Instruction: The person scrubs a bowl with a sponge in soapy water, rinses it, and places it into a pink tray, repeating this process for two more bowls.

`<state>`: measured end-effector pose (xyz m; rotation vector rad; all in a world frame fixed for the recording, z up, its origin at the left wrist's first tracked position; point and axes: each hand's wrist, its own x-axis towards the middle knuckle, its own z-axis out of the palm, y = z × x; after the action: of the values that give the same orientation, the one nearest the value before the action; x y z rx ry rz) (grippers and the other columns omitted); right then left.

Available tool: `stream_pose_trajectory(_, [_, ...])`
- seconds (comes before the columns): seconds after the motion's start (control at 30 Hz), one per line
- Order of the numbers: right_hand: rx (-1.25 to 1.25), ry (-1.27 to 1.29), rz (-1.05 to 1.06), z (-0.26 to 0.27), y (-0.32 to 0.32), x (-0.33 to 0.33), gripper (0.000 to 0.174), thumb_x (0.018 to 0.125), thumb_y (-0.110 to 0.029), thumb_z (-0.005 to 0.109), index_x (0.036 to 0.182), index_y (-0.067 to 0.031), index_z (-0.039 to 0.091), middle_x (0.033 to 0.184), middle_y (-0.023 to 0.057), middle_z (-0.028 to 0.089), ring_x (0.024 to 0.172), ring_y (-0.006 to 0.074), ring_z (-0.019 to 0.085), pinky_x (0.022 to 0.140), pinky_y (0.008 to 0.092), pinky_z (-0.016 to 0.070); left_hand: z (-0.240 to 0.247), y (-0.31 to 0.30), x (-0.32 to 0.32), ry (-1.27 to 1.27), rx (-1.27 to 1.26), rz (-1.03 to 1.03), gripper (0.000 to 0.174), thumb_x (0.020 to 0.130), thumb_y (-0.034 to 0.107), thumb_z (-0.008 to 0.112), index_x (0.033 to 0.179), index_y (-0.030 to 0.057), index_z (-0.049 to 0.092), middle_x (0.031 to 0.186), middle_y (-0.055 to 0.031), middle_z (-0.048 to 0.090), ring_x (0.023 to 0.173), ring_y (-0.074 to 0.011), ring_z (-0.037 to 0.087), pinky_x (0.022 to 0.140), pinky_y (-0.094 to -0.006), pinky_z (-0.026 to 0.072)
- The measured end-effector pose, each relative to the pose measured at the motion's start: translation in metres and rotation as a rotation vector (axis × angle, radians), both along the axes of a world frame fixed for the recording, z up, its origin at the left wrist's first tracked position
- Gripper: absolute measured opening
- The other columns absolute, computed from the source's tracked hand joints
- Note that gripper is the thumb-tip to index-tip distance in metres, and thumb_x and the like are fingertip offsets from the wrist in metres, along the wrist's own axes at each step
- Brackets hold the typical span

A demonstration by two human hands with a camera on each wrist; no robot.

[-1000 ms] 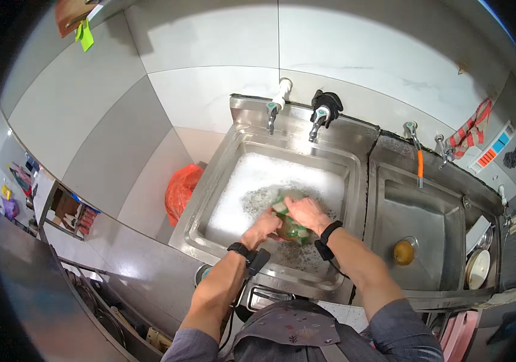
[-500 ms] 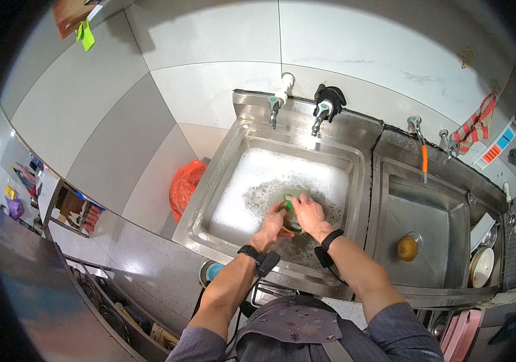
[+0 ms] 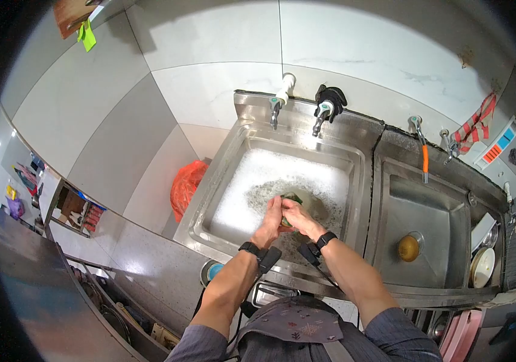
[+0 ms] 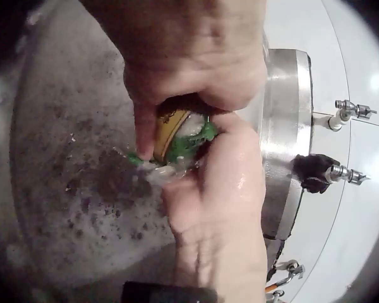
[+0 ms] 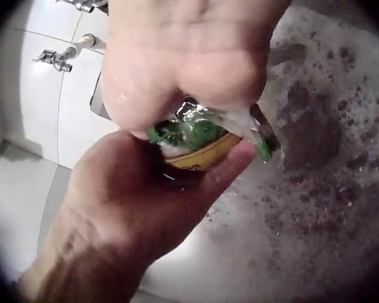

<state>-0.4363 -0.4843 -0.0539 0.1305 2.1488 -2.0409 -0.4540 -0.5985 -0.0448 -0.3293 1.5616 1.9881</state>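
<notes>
Bowl, yellow-walled (image 4: pixel 167 134): between my two hands, over the sudsy water (image 3: pixel 255 166) in the left-hand sink (image 3: pixel 192 223).
Left hand (image 5: pixel 123 196): closed round the bowl, thumb along its outer wall near the rim; the other fingertips are hidden.
Right hand (image 3: pixel 299 218): curled over the green-and-white scrubber (image 5: pixel 192 132), pressing it at the bowl's mouth; its finger opening is largely hidden.
Bowl, handling: probably stiff and fairly light, slippery when wet (material cannot be told; treat as breakable).
Scrubber, handling: soft, wet and bunched; likely to slide and trail past the rim.
Hold point: wall just below the rim, thumb outside, remaining fingers supporting the far side.
Caution: keep pressure firm but moderate; a soapy wall could twist out of my left palm under a hard push.
</notes>
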Motion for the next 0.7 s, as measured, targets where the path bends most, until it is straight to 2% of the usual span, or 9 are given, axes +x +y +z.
stream_pose_trajectory(0.13, [0.245,-0.079,0.283,0.037,0.015,0.004,0.026,0.098,-0.02,0.056,0.109,0.0012,0.067,0.116,0.0154,0.069,0.107,0.0258,0.062,0.089,0.0382,0.0488,-0.004,-0.007,-0.003,0.028,-0.012,-0.036,0.055,0.103,0.055,0.041,0.143,0.0173,0.039,0.132,-0.0136,0.055,0.114,-0.0358,0.06,0.066,-0.0539,0.0631])
stream_pose_trajectory(0.2, [0.93,-0.082,0.602,0.058,0.015,0.009,0.026,0.095,-0.019,0.054,0.104,0.0003,0.07,0.12,0.0202,0.067,0.108,0.0354,0.063,0.091,0.0404,0.0498,-0.035,-0.006,-0.008,0.081,-0.025,-0.016,0.053,0.104,0.052,0.042,0.142,0.0162,0.041,0.13,-0.0133,0.057,0.114,-0.0349,0.06,0.067,-0.0544,0.0628])
stream_pose_trajectory(0.23, [0.927,-0.085,0.602,0.047,0.019,0.01,0.026,0.095,-0.019,0.054,0.104,0.0003,0.07,0.12,0.0202,0.067,0.108,0.0354,0.063,0.091,0.0404,0.0498,-0.037,-0.004,-0.007,0.139,-0.034,0.004,0.051,0.104,0.05,0.043,0.141,0.0151,0.044,0.128,-0.013,0.059,0.114,-0.0339,0.061,0.068,-0.0548,0.0625])
stream_pose_trajectory(0.3, [1.215,0.324,0.339,0.015,0.029,0.012,0.029,0.092,-0.02,0.055,0.105,0.0016,0.069,0.113,0.0253,0.066,0.101,0.0433,0.063,0.089,0.046,0.0511,-0.016,0.0,0.006,0.098,-0.012,0.014,0.049,0.105,0.048,0.044,0.141,0.0147,0.044,0.126,-0.0127,0.06,0.115,-0.0333,0.061,0.069,-0.0547,0.0618])
stream_pose_trajectory(0.33, [1.188,0.387,0.123,0.008,0.022,0.012,0.033,0.092,-0.019,0.053,0.111,0.005,0.063,0.107,0.0253,0.066,0.099,0.0444,0.063,0.087,0.0504,0.0509,-0.005,0.002,0.008,0.064,0.012,0.026,0.048,0.105,0.045,0.045,0.142,0.0143,0.045,0.125,-0.0125,0.061,0.115,-0.0326,0.061,0.07,-0.0546,0.0611])
stream_pose_trajectory(0.5, [0.843,0.071,0.055,0.01,-0.002,0.004,0.036,0.096,-0.014,0.052,0.126,0.0064,0.05,0.116,0.029,0.063,0.105,0.0465,0.06,0.092,0.0498,0.0487,-0.011,0.004,0.007,0.046,0.043,0.025,0.052,0.105,0.048,0.042,0.147,0.0167,0.04,0.136,-0.0127,0.056,0.117,-0.0335,0.059,0.072,-0.0547,0.0592])
stream_pose_trajectory(0.57, [0.208,0.07,-0.115,-0.026,-0.008,-0.001,0.043,0.097,-0.025,0.052,0.122,0.0098,0.052,0.122,0.0324,0.06,0.104,0.0442,0.063,0.09,0.0502,0.0491,-0.008,0.005,0.007,-0.028,0.056,0.067,0.053,0.106,0.05,0.04,0.148,0.0172,0.039,0.139,-0.0128,0.054,0.118,-0.0337,0.059,0.074,-0.0561,0.0583])
stream_pose_trajectory(0.63, [0.198,0.139,-0.122,-0.029,-0.008,0.0,0.042,0.096,-0.029,0.054,0.118,0.0074,0.057,0.119,0.0328,0.062,0.104,0.0439,0.064,0.087,0.0489,0.0494,-0.015,-0.002,-0.001,-0.071,-0.016,0.062,0.057,0.104,0.057,0.039,0.149,0.0223,0.036,0.145,-0.0116,0.049,0.121,-0.0353,0.057,0.083,-0.0626,0.0541])
stream_pose_trajectory(0.7, [0.459,-0.02,0.272,0.02,0.003,0.013,0.036,0.096,-0.029,0.054,0.108,0.0017,0.066,0.115,0.0291,0.065,0.104,0.0441,0.064,0.086,0.0492,0.0493,-0.036,-0.009,-0.01,-0.04,0.032,0.083,0.056,0.104,0.055,0.041,0.149,0.0221,0.036,0.143,-0.0123,0.051,0.118,-0.0349,0.059,0.079,-0.0601,0.0562])
